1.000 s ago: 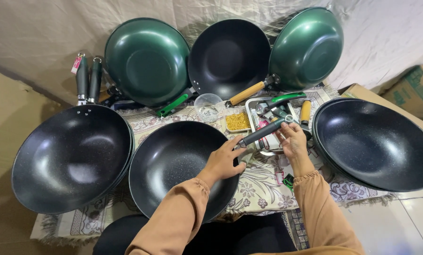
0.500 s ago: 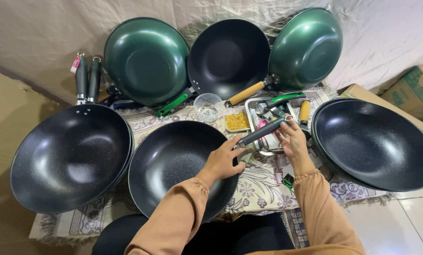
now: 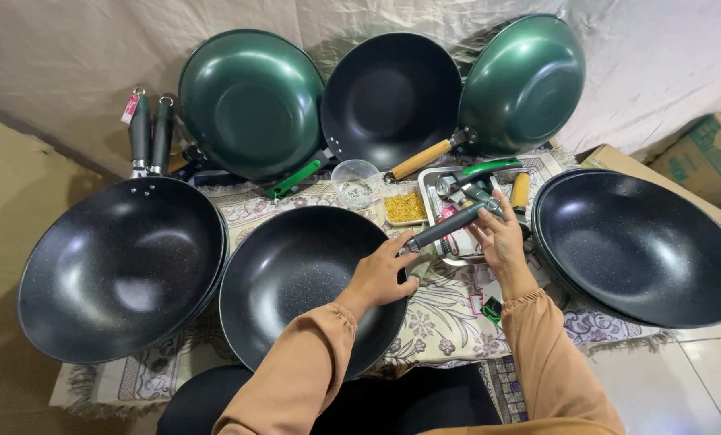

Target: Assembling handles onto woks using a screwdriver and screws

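Note:
A black speckled wok [image 3: 296,282] lies in front of me on a patterned cloth [image 3: 449,314]. My left hand [image 3: 380,274] grips its rim on the right side, where a dark grey handle [image 3: 445,228] meets the pan. My right hand [image 3: 501,238] holds the far end of that handle, over a metal tray [image 3: 433,197] with more handles and small parts in it.
Black woks sit at far left [image 3: 119,266] and far right [image 3: 642,246]. Two green woks [image 3: 252,101] [image 3: 525,80] and a black one [image 3: 388,97] lean on the back sheet. A clear cup [image 3: 355,181], a dish of yellow bits [image 3: 406,207] and cardboard boxes [image 3: 710,157] stand nearby.

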